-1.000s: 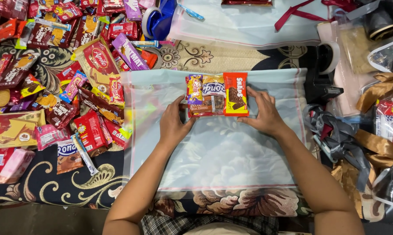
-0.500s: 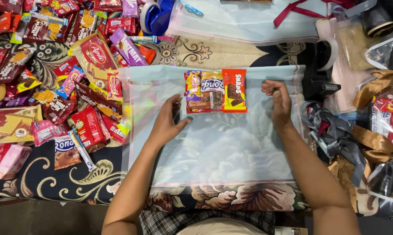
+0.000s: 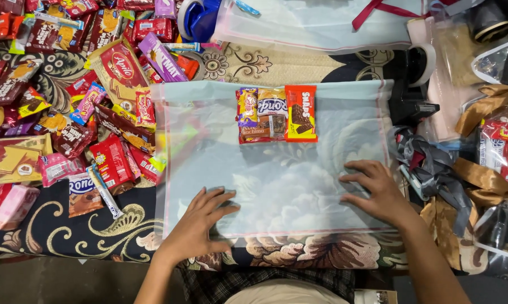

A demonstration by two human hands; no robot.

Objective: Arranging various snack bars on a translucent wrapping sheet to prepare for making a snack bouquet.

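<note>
I'm flattening the clear plastic sheet (image 3: pixel 276 186), left hand (image 3: pixel 200 225) and right hand (image 3: pixel 378 191) spread open, empty, below the snack packets (image 3: pixel 276 114).

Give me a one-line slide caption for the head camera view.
Both hands, left hand and right hand, press flat on a clear plastic sheet bearing three snack packets.

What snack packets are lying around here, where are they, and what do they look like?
Orange packet: on the clear sheet's top edge, upright rectangle with a brown wafer picture.
Cream packet: left of it, touching.
Yellow-purple packet: leftmost of the three, narrow.
Red wafer box: in the left-hand pile, tilted, red and tan.
Purple bar: beside it, slanted.
</note>
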